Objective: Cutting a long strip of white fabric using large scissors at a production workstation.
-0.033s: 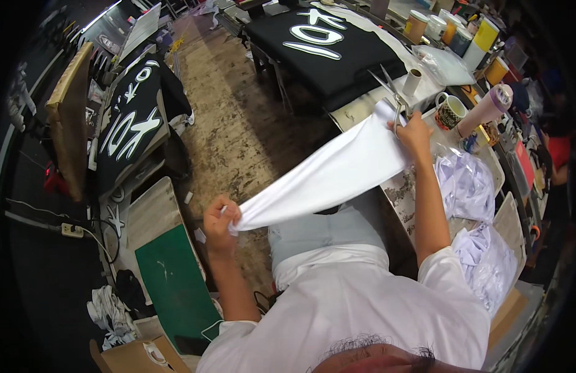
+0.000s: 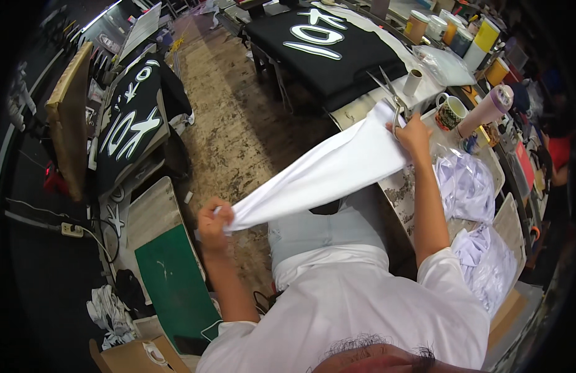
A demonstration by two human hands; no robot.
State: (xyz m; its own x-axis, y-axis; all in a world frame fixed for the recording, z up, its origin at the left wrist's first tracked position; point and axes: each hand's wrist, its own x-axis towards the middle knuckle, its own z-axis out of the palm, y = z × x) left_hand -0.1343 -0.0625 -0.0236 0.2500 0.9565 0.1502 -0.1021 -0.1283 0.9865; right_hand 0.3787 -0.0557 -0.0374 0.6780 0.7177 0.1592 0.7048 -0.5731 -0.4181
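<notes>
Head: creased, tapering white cloth (image 2: 328,171)

Mug (image 2: 451,113), bagged cloth (image 2: 464,186) on worktop (image 2: 396,200)

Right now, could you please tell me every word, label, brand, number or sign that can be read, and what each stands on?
I won't copy wording, only say where it stands.
Upper-centre black cloth: large white lettering.
Left-side black cloth: large white lettering.
Tubs at upper right: any labels too small to read.
White cloth in the left hand: no text visible.
</notes>
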